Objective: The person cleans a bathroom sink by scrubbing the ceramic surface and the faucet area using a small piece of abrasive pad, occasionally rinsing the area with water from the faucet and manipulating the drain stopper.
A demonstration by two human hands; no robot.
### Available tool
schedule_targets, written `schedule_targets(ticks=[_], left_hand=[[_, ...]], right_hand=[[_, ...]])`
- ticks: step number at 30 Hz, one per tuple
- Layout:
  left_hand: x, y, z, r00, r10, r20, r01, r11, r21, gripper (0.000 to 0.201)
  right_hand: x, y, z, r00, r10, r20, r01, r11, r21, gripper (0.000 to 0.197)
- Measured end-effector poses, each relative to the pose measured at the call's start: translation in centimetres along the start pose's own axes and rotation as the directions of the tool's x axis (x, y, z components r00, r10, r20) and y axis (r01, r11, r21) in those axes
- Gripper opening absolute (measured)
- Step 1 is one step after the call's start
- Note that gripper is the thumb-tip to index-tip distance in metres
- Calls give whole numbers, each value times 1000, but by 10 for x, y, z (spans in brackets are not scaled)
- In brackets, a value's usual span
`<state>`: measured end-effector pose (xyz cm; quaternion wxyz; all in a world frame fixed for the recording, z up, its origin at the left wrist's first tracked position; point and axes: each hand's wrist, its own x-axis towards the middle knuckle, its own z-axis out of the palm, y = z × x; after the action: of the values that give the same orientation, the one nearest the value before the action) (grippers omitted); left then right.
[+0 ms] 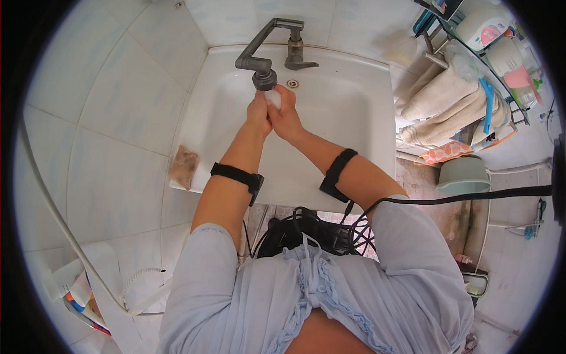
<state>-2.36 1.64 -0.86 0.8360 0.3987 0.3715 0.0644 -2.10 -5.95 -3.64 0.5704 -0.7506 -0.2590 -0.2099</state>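
Both my hands are together over the left part of a white sink (348,118), just under the round outlet of a grey faucet (254,63) with a jointed spout. Between them shows a smooth, white, rounded thing (273,97), whose kind I cannot make out. My right hand (286,115) curls its fingers around the thing's right side. Pressed against its left side is my left hand (257,111), closed, with its fingers partly hidden. The faucet's lever (305,64) points right. No water stream can be made out.
A brown sponge-like pad (184,167) lies on the sink's left rim. Beige towels (442,100) hang at the right, below a shelf with bottles (483,29). A pale green bucket (464,175) stands lower right. Black cables (306,230) bunch before my waist; one runs right.
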Motion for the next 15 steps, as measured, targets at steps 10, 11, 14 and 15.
schedule_targets(ticks=[10,11,14,15], left_hand=[[-55,-14,9,905,240,351,-366,859,357,26],[-53,-13,6,899,261,351,-396,825,402,27],[-43,-15,7,912,301,279,-398,813,424,26],[-38,-18,11,927,313,209,-373,839,396,24]], right_hand=[[38,18,-14,566,751,340,-814,443,376,43],[39,15,-14,508,770,387,-850,377,368,43],[39,9,-11,418,824,384,-887,279,368,46],[37,11,-10,420,828,371,-884,282,372,46]])
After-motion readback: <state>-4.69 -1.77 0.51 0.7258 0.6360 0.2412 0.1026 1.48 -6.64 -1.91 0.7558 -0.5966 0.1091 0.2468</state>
